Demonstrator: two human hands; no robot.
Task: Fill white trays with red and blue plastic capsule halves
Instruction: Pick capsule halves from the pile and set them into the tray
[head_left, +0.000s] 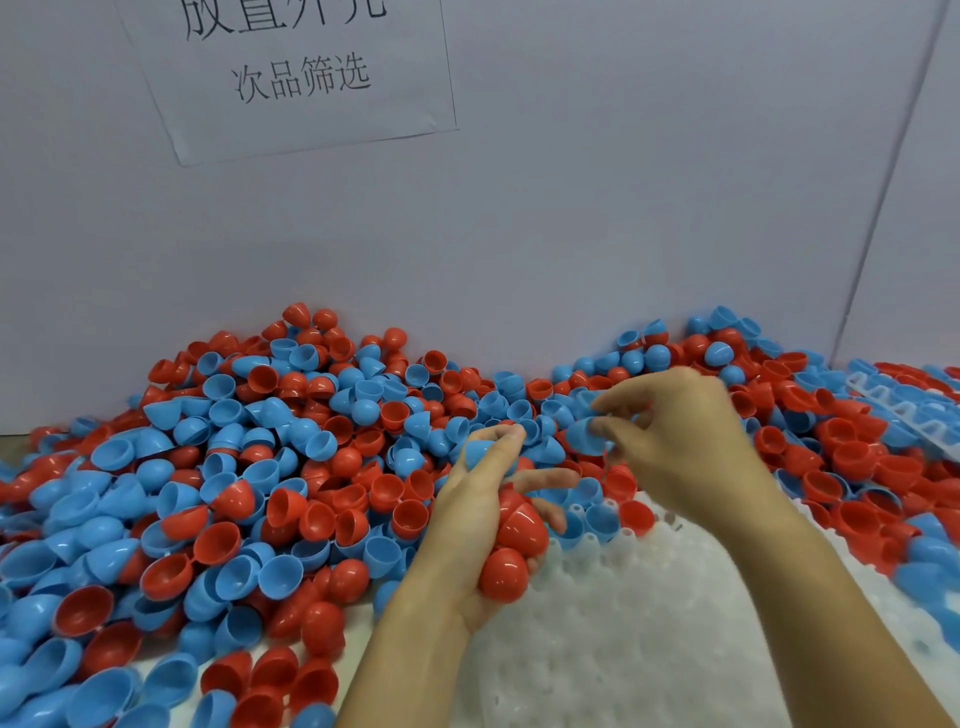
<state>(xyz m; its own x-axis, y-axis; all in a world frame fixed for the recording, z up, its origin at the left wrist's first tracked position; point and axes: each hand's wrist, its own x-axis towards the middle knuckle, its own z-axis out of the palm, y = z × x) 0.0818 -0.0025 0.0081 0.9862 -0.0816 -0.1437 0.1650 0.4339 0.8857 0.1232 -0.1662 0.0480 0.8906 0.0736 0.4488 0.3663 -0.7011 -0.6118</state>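
The white tray (649, 623) in the lower right of the frame is barely begun. Only its far edge, at centre right, carries a few seated halves, a blue one (602, 519) and a red one (636, 514) among them. The rest of its dimpled surface shows bare, so nearly all of the filling is left to do. A second tray (904, 410) at the right edge of the frame looks already loaded with red and blue pieces, though it is too blurred to count them.

The supply is a deep heap of capsule halves (234, 467) covering the desk across the left and middle of the frame and banked against the grey wall (571, 208). They are glossy, thin-walled domes in plain red and sky blue. Some lie open side up like small cups, some dome up, and several nest inside each other.

The left hand (483, 519), at lower centre, has its grip curled round a clutch of red halves (511, 551) in the palm, with a blue half (480, 452) pinched between thumb and forefinger. The right hand (675, 431), just above the tray's far edge, pinches another blue half (584, 436) at its fingertips, likely about to seat it.

A paper notice (291, 78) hangs at the upper left.
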